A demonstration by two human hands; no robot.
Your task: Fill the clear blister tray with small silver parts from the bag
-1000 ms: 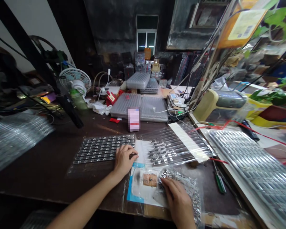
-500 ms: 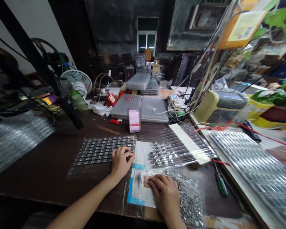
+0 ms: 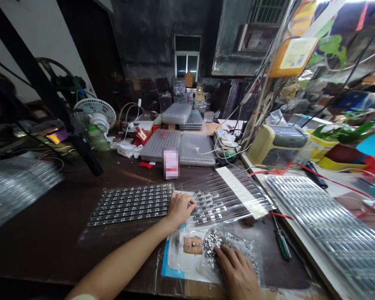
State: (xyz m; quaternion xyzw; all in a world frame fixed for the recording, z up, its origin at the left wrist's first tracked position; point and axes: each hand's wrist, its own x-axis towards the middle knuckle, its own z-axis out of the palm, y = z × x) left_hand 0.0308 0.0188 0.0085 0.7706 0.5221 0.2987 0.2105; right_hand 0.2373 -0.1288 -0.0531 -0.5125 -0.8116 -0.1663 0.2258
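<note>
My left hand is closed in a pinch, between a tray of dark strips and a clear ribbed tray. Small metal clips sit in several grooves beside its fingertips; whatever the fingers hold is hidden. My right hand rests with bent, slightly parted fingers on a heap of small shiny metal parts in a plastic bag. Left of the heap, a brownish square pad with a small metal piece on it lies on a white and blue sheet.
A green-handled screwdriver lies right of the bag. Stacked clear trays stand at the right, more at the left. Behind are a pink box, a white fan and loose white cables.
My left hand has moved right, from the dark strips' end to the metal clips. My right hand has gone from the brownish pad to the metal parts. The view has shifted slightly.
</note>
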